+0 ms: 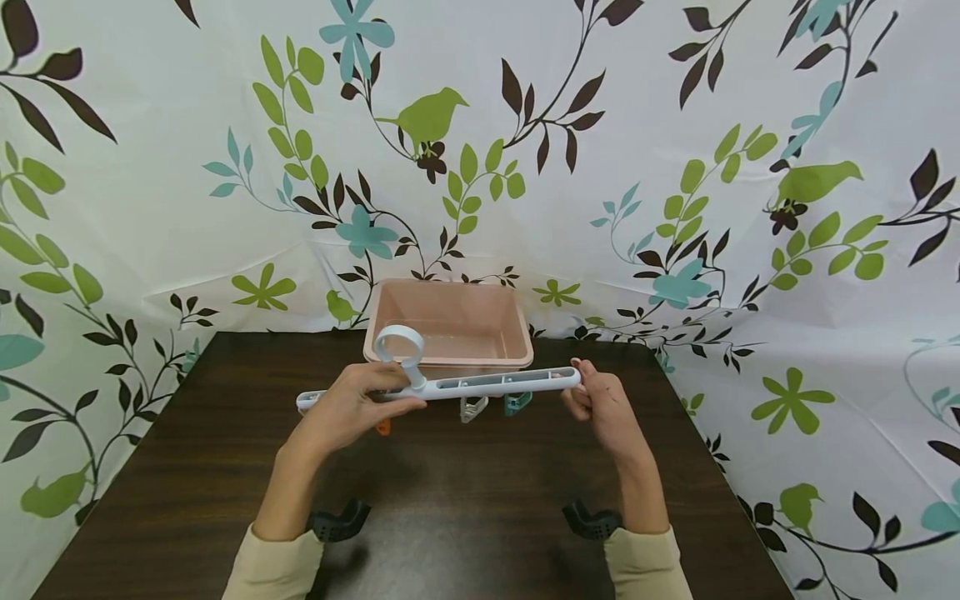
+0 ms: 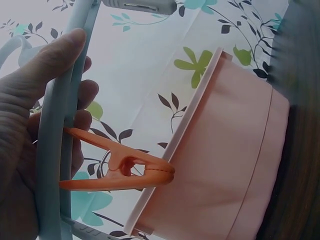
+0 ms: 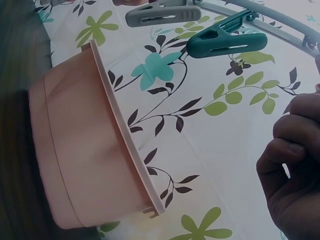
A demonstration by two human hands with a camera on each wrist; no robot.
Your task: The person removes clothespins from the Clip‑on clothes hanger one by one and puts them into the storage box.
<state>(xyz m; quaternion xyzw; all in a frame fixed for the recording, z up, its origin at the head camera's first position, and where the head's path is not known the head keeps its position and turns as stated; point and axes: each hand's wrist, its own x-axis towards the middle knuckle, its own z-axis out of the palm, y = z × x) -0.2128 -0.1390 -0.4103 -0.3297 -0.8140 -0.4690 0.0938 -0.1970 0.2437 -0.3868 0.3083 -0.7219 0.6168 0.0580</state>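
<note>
A pale clip hanger (image 1: pixel 495 384), a long slotted bar with a round hook ring (image 1: pixel 400 332), is held roughly level above the table. My left hand (image 1: pixel 348 412) grips the bar left of its middle, thumb along one side and fingers behind. At the bar's right end my right hand (image 1: pixel 609 408) pinches the tip, its other fingers curled. Under the bar hang an orange clothespin (image 2: pixel 125 165), a grey clothespin (image 3: pixel 162 15) and a teal clothespin (image 3: pixel 225 40). In the left wrist view, the orange one is just below my left fingers.
Behind the hanger, a pink plastic basin (image 1: pixel 457 304) stands at the back of the dark wooden table (image 1: pixel 465 500). A white cloth (image 1: pixel 480 242) printed with leaves, birds and flowers hangs behind and at the sides. Black mounts (image 1: pixel 339 521) show at both wrists.
</note>
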